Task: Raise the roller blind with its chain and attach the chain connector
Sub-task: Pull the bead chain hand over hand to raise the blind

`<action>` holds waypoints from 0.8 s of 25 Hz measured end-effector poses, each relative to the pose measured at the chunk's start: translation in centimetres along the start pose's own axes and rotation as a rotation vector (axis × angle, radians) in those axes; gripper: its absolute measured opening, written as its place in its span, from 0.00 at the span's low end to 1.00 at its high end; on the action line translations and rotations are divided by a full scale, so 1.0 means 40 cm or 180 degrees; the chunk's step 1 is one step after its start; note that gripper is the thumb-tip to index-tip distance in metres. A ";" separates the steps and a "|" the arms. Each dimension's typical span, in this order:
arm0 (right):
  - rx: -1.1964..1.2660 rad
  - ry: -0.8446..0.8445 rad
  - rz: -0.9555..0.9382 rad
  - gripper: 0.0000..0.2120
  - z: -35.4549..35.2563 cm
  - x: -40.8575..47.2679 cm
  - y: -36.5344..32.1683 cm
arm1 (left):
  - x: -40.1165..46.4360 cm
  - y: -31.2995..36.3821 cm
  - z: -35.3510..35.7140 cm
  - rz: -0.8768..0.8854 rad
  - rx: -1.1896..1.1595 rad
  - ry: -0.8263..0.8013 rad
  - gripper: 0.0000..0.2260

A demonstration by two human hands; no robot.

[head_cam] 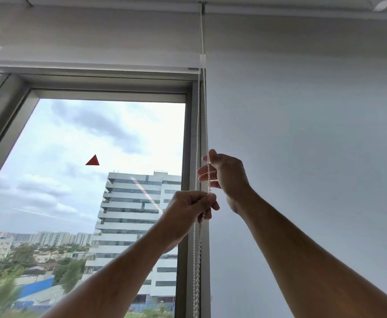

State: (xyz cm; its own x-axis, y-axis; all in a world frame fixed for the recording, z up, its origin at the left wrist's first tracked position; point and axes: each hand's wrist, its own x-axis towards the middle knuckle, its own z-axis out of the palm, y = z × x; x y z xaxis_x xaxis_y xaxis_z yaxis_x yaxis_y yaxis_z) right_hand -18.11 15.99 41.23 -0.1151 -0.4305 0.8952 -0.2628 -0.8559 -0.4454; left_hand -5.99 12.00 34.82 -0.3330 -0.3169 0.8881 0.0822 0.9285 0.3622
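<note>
Hanging vertical by window frame, chain pinched by left hand & right hand.

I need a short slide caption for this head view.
Both hands, left hand and right hand, grip the bead chain below the raised roller blind.

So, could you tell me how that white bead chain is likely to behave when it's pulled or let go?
The bead chain is probably floppy: it hangs slack below the left hand. It likely grips well, since the right hand pinches its beads. It looks thin, so probably light.
</note>
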 end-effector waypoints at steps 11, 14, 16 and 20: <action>0.0056 0.0096 -0.0504 0.17 0.044 -0.043 0.006 | -0.059 -0.028 -0.029 -0.0070 0.0193 -0.0410 0.22; 0.0031 0.0046 -0.0661 0.17 0.048 -0.057 0.003 | -0.046 -0.029 -0.037 -0.0185 -0.0037 0.0192 0.24; -0.0062 0.0010 -0.0717 0.16 0.053 -0.071 0.007 | -0.026 -0.014 -0.041 -0.0252 -0.0223 0.0610 0.25; 0.0000 -0.0010 -0.0791 0.17 0.047 -0.091 0.019 | 0.015 0.032 -0.038 -0.0067 0.0102 0.0981 0.23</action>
State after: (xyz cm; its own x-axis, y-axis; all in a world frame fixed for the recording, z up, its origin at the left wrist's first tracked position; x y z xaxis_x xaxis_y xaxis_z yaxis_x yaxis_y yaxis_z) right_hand -16.07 16.36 37.59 -0.0439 -0.2077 0.9772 -0.2827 -0.9356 -0.2115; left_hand -4.67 12.70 36.23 -0.0334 -0.3754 0.9263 0.0471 0.9252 0.3766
